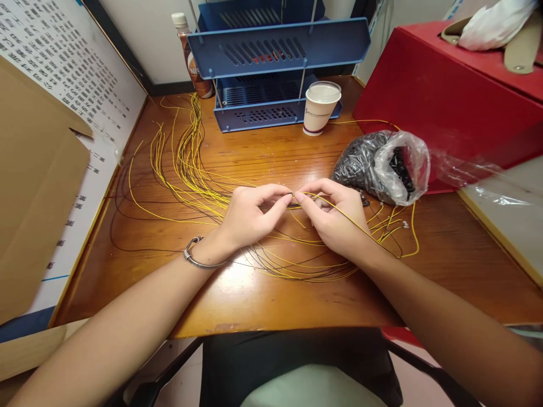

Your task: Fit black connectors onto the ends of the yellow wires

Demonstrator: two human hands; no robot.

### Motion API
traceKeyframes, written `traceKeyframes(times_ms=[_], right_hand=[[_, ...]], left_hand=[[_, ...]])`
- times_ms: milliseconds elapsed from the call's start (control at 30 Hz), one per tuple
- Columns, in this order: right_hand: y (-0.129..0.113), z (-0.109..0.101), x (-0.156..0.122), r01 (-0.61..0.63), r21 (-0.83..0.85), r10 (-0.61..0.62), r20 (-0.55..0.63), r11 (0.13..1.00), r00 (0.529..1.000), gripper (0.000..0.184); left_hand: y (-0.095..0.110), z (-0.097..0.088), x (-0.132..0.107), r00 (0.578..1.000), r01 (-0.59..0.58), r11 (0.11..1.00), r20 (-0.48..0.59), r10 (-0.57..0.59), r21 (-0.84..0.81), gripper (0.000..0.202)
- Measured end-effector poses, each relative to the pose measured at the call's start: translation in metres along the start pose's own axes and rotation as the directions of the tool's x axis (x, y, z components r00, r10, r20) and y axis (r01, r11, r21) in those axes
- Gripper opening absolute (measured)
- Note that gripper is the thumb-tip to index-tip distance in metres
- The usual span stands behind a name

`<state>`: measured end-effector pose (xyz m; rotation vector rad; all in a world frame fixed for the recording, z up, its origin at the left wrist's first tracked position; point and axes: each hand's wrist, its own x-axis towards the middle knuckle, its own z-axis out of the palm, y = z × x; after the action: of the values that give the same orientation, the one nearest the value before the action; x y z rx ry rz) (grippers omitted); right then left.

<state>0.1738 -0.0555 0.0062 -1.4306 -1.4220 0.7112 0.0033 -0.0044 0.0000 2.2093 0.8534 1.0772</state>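
Observation:
Over the middle of the wooden table, the fingertips of my two hands almost meet. My left hand (257,210), with a metal bracelet at the wrist, pinches a small dark piece too tiny to name. Between thumb and forefinger my right hand (333,212) grips a yellow wire (354,221), which runs back over that hand toward the right forearm. Under and around both hands lies a loose bundle of yellow and dark wires (186,152), spreading left and curving along the front. At the right, several wire ends carry small pale tips (405,224).
A clear plastic bag of small black parts (365,161) lies right of my hands. Behind stand a paper cup (321,110), a blue tray rack (258,116) and a bottle (199,68). A red box (445,107) bounds the right, cardboard (38,186) the left.

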Motion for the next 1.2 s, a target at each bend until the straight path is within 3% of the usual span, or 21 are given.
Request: traceKeyframes(times_ms=[300, 767, 1200], right_hand=[[-0.0031, -0.0012, -0.0001, 0.0, 0.006, 0.0, -0.041, 1.0, 0.999, 0.01], [-0.0006, 0.0003, -0.0006, -0.012, -0.007, 0.012, 0.013, 1.0, 1.0, 0.008], [-0.0006, 0.0006, -0.001, -0.024, 0.038, 0.026, -0.036, 0.999, 0.999, 0.009]], left_hand=[[0.0, 0.0003, 0.0002, 0.999, 0.04, 0.999, -0.023, -0.04, -0.001, 0.017], [0.0005, -0.0004, 0.0, 1.0, -0.011, 1.0, 0.002, 0.011, 0.006, 0.014], [-0.0007, 0.0008, -0.0002, 1.0, 0.017, 0.999, -0.01, -0.017, -0.034, 0.015]])
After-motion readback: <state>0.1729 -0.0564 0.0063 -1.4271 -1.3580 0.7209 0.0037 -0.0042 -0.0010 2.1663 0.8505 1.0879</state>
